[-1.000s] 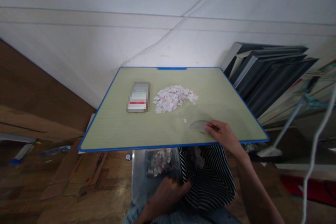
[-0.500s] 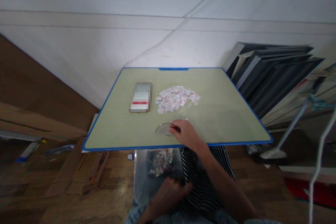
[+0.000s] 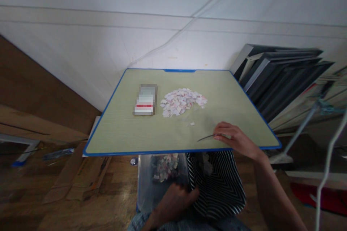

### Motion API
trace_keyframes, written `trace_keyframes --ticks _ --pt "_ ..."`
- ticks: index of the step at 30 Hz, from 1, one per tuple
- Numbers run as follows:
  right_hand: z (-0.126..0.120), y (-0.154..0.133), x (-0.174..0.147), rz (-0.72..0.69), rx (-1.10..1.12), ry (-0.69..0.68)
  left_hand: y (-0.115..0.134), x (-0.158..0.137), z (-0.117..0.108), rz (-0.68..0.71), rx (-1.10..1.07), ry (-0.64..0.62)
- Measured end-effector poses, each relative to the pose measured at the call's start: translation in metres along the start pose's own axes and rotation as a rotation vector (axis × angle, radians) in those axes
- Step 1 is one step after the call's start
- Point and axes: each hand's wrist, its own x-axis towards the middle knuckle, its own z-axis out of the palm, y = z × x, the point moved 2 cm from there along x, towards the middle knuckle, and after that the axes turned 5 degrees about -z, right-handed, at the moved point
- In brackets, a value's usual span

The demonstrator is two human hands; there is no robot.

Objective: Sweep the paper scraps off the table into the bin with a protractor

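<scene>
My right hand (image 3: 230, 137) is above the front right of the board table (image 3: 119, 133), its fingers closed on a thin protractor (image 3: 205, 138). The protractor is seen nearly edge-on and points left. A small white paper scrap (image 3: 192, 123) lies on the table to its upper left. Farther back is a heap of pale paper scraps (image 3: 180, 101). My left hand (image 3: 177, 196) rests below the table by a clear plastic bin (image 3: 146, 195), fingers curled in and thumb pointing right. I see nothing in it.
A blurred-out rectangular object (image 3: 146, 100) lies left of the heap. Mixed scraps (image 3: 166, 168) are in the bin. A striped open bag (image 3: 217, 191) is beside the bin. Dark panels (image 3: 282, 75) lean at the right; flattened cardboard (image 3: 78, 180) lies on the floor.
My right hand has moved right with the protractor, from front centre to front right. The protractor has turned from showing its flat face to nearly edge-on. The small scrap now shows fully.
</scene>
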Motion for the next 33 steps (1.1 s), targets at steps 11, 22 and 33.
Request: trace_keyframes --ticks 11,22,33 --pt "0.015 -0.013 -0.002 -0.039 -0.127 -0.111 0.0 0.0 -0.004 0.005 -0.004 -0.01" --pt "0.07 -0.056 0.07 -0.168 -0.262 -0.142 -0.001 0.0 0.001 0.007 0.029 0.038" --pt "0.065 -0.056 0.072 -0.159 -0.053 0.176 0.0 -0.001 -0.002 -0.025 0.005 0.067"
